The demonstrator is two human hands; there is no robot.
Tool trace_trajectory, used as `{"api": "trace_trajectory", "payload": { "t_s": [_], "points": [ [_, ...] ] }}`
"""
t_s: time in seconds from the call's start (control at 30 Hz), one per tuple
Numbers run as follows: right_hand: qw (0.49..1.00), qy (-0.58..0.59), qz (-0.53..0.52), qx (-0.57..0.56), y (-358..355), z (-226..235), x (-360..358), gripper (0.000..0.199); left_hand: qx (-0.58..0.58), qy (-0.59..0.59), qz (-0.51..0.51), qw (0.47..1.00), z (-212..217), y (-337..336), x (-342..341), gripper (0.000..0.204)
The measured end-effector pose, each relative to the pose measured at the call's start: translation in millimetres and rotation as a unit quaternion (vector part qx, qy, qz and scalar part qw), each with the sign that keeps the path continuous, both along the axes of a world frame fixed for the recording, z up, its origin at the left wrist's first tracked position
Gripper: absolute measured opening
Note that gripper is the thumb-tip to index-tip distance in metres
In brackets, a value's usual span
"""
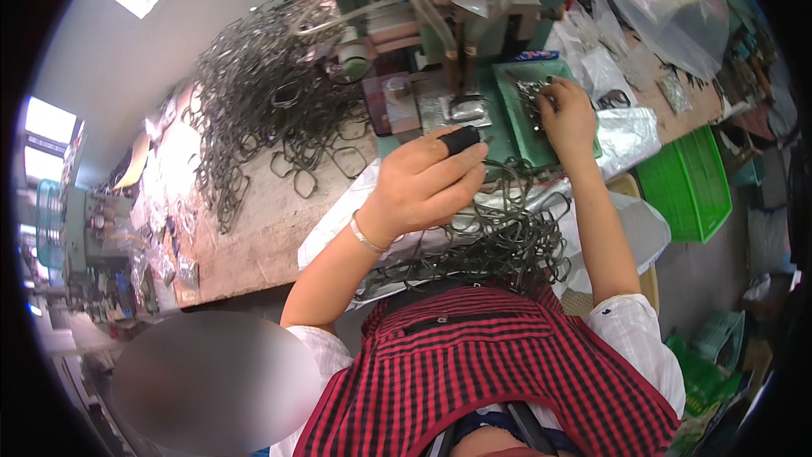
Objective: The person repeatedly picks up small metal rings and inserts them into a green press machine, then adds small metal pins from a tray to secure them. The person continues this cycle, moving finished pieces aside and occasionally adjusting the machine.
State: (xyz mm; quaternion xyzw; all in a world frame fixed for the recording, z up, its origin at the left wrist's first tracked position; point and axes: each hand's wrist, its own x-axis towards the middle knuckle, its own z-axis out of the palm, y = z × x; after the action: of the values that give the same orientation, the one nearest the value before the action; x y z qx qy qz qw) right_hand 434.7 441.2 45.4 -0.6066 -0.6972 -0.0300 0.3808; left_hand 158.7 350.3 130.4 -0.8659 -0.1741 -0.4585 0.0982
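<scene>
My left hand (pixel 427 184), a black sleeve (pixel 459 140) on one finger, is closed in front of the machine (pixel 457 42); what its fingertips hold, if anything, is too small to make out. Just beyond it, a dark rim-like piece (pixel 468 107) lies on the silvery work surface below the machine's two upright tips. My right hand (pixel 568 118) reaches into a green tray (pixel 537 151), fingers pinched above small shiny metal parts (pixel 530 95). Whatever is in that pinch is hidden. Dark wire frames (pixel 499 241), shaped like spectacle rims, lie heaped near my lap below both hands.
A tall tangle of similar wire frames (pixel 271 76) covers the bench's left side, some loose near the wooden bench top's edge (pixel 245 258). Plastic bags (pixel 605 68) lie right of the tray. A bright green basket (pixel 687 186) stands at the right. Another machine (pixel 89 237) is far left.
</scene>
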Motion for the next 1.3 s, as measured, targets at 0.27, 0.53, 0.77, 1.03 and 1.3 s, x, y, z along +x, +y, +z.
{"api": "trace_trajectory", "payload": {
  "t_s": [0.27, 0.53, 0.77, 1.03, 1.3],
  "points": [
    [0.997, -0.073, -0.019, 0.017, -7.5, -12.5, 13.5, 0.014, -0.179, -0.211, 0.285, 0.918, -61.9, -32.9, -31.9, 0.052],
    [0.988, 0.149, -0.006, -0.038, -12.0, 8.7, 8.0, 0.014, -0.348, -0.148, 0.414, 0.828, -112.3, 39.2, -56.6, 0.083],
    [0.976, 0.202, 0.015, -0.079, -11.5, 11.4, 2.2, 0.017, -0.254, -0.202, 0.438, 0.838, -68.6, 0.7, -104.1, 0.034],
    [0.965, 0.227, 0.054, -0.121, -14.1, 10.2, -5.8, 0.019, -0.43, -0.044, 0.612, 0.662, -135.2, -16.5, -234.2, 0.035],
    [0.941, 0.309, 0.068, -0.115, -49.2, 24.9, 9.4, 0.017, -0.479, 0.093, 0.671, 0.559, -111.3, -60.0, -255.6, 0.052]
  ]
}}
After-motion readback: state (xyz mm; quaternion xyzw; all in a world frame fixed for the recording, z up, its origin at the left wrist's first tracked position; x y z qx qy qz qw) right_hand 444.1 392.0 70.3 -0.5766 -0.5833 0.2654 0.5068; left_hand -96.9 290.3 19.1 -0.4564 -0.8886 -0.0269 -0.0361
